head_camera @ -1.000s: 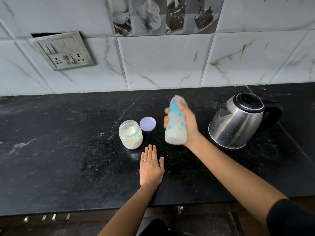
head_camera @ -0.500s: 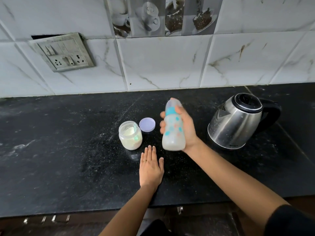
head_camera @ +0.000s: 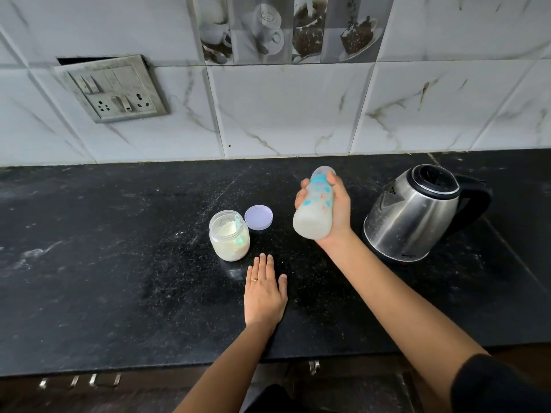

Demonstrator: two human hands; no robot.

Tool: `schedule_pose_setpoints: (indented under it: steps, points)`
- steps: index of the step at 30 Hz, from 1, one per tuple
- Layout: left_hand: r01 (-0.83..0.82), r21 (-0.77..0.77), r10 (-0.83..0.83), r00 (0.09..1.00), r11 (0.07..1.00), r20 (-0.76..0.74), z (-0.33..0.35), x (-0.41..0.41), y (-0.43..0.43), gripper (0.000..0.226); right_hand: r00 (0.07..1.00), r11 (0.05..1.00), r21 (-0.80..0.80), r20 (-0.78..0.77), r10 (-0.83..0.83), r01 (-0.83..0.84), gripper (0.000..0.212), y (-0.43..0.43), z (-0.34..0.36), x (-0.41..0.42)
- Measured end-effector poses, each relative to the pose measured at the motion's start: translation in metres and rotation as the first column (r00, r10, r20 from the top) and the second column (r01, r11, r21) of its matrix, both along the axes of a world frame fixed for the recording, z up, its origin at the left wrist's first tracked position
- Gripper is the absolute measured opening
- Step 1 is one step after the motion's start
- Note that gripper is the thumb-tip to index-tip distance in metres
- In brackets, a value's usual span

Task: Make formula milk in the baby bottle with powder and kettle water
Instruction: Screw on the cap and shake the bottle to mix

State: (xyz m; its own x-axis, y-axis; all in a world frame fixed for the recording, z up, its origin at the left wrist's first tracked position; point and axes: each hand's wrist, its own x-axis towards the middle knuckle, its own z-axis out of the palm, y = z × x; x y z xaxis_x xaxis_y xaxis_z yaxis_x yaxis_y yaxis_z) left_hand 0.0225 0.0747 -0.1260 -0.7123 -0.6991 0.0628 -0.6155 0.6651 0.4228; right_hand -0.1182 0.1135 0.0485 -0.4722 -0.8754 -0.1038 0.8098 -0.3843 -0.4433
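Baby bottle aloft over black counter, between powder jar on left and kettle on right. Gripped round body by right hand, fingers wrapped, thumb near teat end. Long axis tilted: teat far and slightly right, milky base near and low. Probably mid-shake to blend powder and water. Right forearm stretched from near right. Left hand flat on counter, fingers together, holding nothing, just near of jar. Lilac lid beside jar.
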Motion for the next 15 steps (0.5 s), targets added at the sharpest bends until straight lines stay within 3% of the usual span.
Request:
schedule_pose_setpoints:
  steps: [7,12,15]
  points:
    - [-0.007,-0.005,0.007,1.0,1.0,-0.021,0.002,0.001,0.001,0.075,0.97,0.989,0.075,-0.197,0.139,-0.127,0.059,0.013,-0.006,0.032]
    - [0.0,-0.008,0.0,1.0,1.0,0.0,0.002,0.001,0.0,0.076,0.999,0.999,0.049,0.054,-0.006,0.003,0.052,-0.002,0.003,0.0]
    - [-0.003,0.004,0.003,1.0,1.0,-0.018,0.002,0.001,0.0,0.076,0.986,0.985,0.117,-0.093,0.138,-0.127,0.063,0.009,-0.006,0.019]
